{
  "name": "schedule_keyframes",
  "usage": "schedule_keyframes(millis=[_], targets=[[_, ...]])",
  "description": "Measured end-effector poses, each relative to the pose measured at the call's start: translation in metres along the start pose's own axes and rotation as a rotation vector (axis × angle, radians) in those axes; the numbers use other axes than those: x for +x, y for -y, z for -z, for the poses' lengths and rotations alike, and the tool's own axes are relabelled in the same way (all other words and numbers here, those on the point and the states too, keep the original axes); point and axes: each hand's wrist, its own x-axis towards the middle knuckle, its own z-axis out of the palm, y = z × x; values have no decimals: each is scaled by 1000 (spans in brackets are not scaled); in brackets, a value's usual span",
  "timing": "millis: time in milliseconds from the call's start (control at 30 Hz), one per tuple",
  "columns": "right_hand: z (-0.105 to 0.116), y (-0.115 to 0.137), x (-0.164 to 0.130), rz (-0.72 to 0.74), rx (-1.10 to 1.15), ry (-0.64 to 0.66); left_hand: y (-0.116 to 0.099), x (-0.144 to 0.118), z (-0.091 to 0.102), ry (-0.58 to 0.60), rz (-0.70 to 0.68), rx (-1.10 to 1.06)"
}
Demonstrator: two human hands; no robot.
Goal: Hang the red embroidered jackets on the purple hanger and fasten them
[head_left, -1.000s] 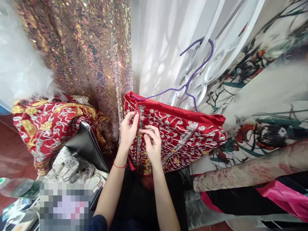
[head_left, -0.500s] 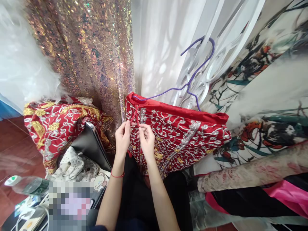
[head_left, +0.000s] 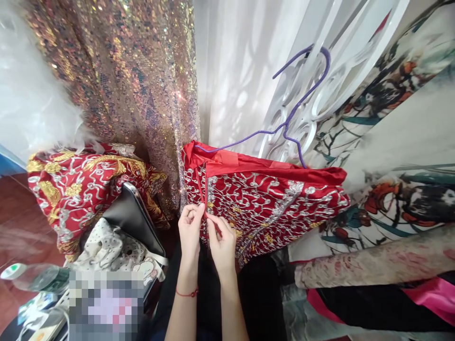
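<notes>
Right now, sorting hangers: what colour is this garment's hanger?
Purple hanger, clearest in the head view.

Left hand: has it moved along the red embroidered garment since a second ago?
Yes. The left hand has slid down the red cord, away from the garment's top hem under the purple hanger.

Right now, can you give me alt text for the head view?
Left hand and right hand pinch a thin red tie on a red embroidered garment hanging from a purple hanger. Sequin fabric hangs behind, left.
</notes>
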Motion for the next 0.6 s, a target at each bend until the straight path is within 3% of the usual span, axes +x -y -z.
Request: schedule_keyframes(millis=[167,267,400,500,600], targets=[[19,16,-2,73,-214,141,-7,4,9,55,23,119],[27,40,-5,120,-277,187,-10,0,12,35,-62,219],[23,65,10,109,-55,144,-14,-13,12,59,-126,260],[12,63,33,39,92,160,-16,-21,12,59,-166,253],[0,52,50,99,37,196,-17,-25,14,49,-182,239]])
